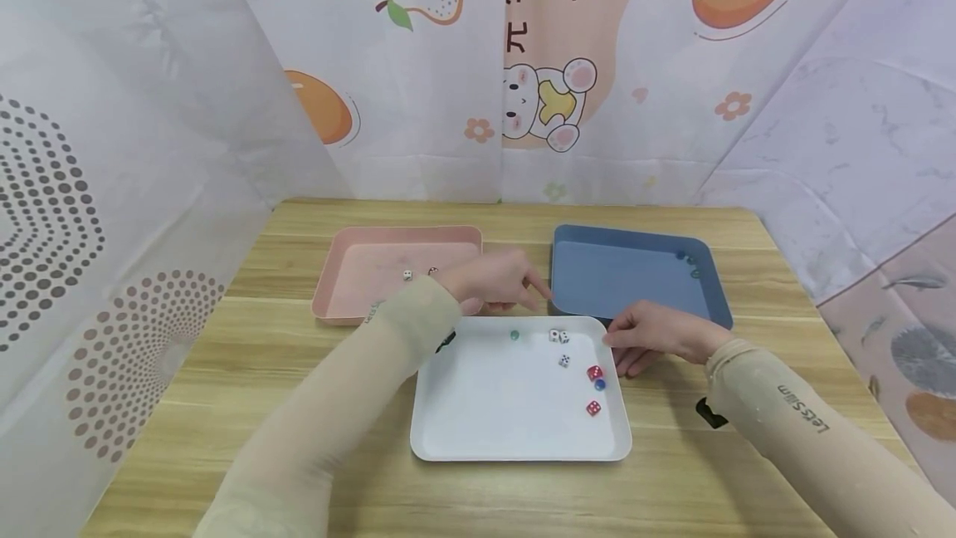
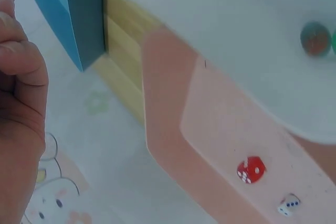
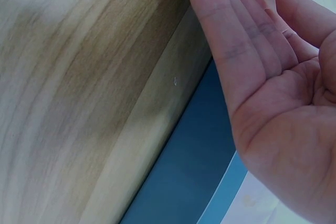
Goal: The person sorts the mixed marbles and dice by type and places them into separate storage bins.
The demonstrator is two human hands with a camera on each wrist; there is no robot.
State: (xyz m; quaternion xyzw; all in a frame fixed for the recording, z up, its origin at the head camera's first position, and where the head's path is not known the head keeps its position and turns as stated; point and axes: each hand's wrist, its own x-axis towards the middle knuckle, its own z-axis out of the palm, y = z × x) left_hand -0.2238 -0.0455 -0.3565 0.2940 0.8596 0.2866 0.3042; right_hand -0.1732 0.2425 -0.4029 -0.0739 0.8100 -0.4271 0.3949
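Note:
A white tray lies at the near middle, holding several white dice, red dice, a blue marble and a green marble. My right hand grips its far right corner, thumb on the rim and fingers outside; the right wrist view shows the palm and fingers around the white edge. Above the white tray's far edge, my left hand has its index finger stretched toward the blue tray. Its other fingers bend loosely, with nothing visible in them.
To the back left, a pink tray contains a white die and a red die. Dark green marbles sit at the blue tray's right side. A wooden table carries all three trays; a printed curtain hangs behind.

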